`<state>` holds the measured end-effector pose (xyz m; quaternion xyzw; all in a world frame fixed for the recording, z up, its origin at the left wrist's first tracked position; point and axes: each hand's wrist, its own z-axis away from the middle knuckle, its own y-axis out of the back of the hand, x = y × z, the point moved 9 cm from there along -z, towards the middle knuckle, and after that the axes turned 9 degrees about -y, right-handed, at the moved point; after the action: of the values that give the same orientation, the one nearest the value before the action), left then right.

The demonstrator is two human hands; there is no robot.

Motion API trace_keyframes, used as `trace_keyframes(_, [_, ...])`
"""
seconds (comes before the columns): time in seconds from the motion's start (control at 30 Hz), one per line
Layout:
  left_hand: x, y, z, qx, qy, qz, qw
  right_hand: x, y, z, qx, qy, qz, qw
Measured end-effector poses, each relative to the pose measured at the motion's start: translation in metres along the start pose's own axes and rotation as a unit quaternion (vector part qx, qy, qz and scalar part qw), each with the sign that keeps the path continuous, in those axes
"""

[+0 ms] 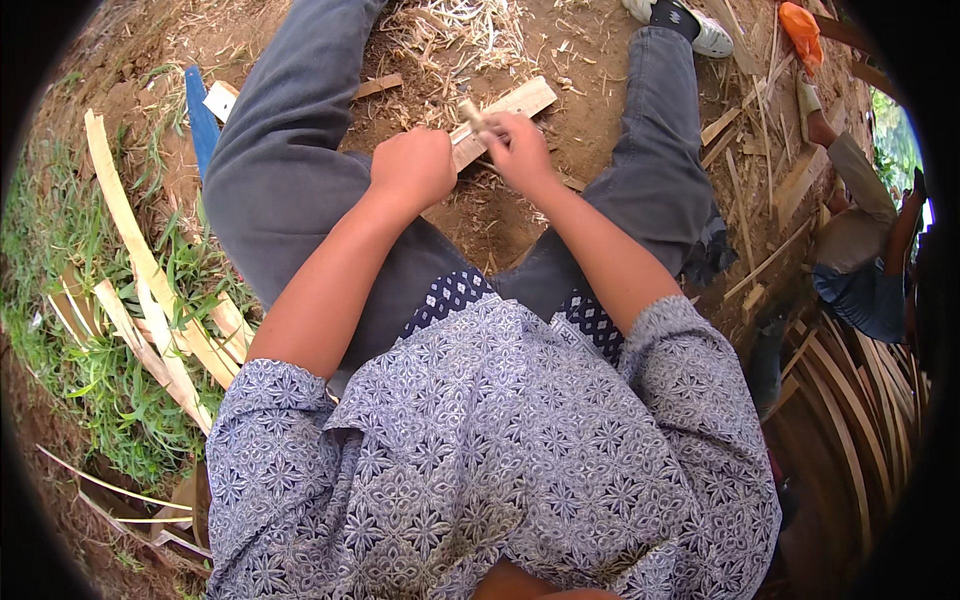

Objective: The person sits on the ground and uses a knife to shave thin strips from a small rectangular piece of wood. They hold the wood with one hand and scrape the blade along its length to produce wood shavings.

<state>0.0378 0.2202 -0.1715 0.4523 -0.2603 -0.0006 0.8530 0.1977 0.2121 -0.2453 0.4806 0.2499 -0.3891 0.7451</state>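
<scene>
1. Head view: the left hand point(413, 166) is closed in a fist over the near end of a pale wooden slat point(505, 120) lying on the dirt ground point(500, 215) between the knees.
2. The right hand point(520, 150) pinches a thin stick point(474, 116) against the slat.

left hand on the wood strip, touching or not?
Touching. The head view shows the left hand closed over the near end of the wood strip, which emerges directly from the fist with no gap.
</scene>
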Motion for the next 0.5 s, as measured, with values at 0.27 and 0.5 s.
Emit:
trace_keyframes(0.27, [0.002,-0.002,-0.001,-0.043,0.013,-0.023,0.999,0.014,0.0,-0.004,0.011,0.013,0.019,1.0])
trace_keyframes(0.5, [0.001,-0.002,0.0,-0.049,0.016,-0.023,0.998,-0.009,0.001,0.01,0.017,0.011,-0.043,0.999])
